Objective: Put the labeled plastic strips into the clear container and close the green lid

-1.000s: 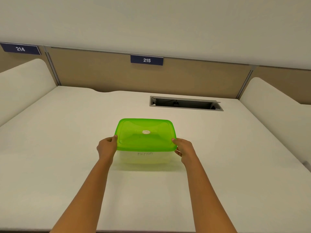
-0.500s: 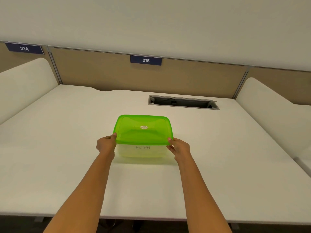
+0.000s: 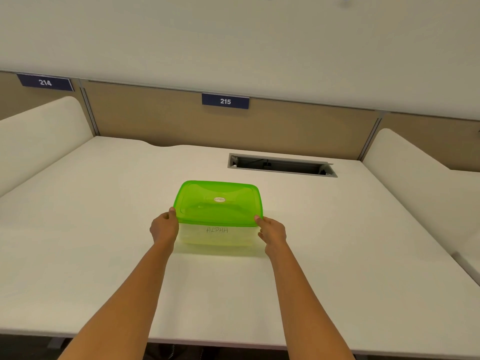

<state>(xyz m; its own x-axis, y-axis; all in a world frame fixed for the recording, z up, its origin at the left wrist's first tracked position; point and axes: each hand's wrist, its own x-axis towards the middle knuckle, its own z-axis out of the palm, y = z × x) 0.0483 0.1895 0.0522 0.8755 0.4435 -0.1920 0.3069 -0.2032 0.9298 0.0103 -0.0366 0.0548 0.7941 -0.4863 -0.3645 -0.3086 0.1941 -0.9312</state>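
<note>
The left hand curls around the near-left corner of the green lid, thumb on its rim; the right hand does likewise at the near-right corner. Between them the clear container sits on the worktop, long axis running left to right, marked "ALPHA". No strips can be made out. Neither hand is nearer. A cable slot lies well behind; nothing obstructs.

Bright, even overhead light, soft shadows, sharp focus; wide-angle bending toward the edges.
</note>
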